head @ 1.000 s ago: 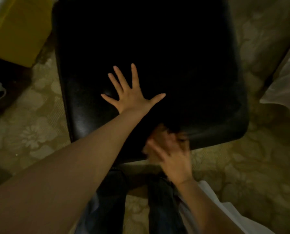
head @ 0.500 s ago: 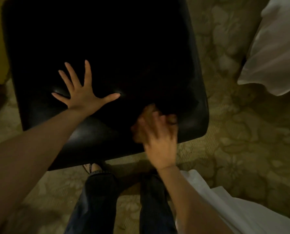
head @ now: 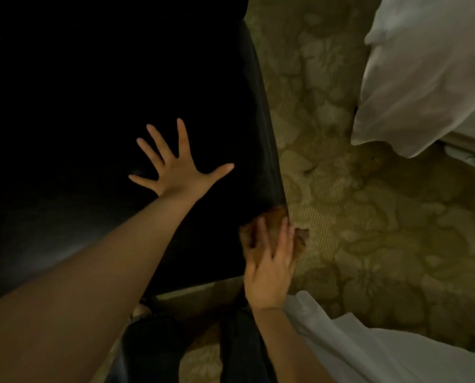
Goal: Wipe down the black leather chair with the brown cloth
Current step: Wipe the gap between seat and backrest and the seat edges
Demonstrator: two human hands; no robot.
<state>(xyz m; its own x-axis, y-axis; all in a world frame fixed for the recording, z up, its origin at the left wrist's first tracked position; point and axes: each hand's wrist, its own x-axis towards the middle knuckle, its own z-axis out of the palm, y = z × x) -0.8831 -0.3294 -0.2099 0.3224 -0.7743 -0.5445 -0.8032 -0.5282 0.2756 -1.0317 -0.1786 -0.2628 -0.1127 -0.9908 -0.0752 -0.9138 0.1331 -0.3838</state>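
My right hand [head: 268, 268] presses the brown cloth [head: 275, 230] with extended fingers against the near right corner of the black leather chair [head: 65, 217]. My left hand [head: 177, 168] lies flat, fingers spread, on the seat. Risk: part of the cloth overhangs the edge above the carpet [head: 368, 230]; a further stroke outward could drop it.

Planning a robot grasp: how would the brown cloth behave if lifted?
Probably floppy: the brown cloth bunches in folds under the right hand at the black leather chair corner. Likely light, since loose fingers press it. A flap overhangs, so it would likely droop.
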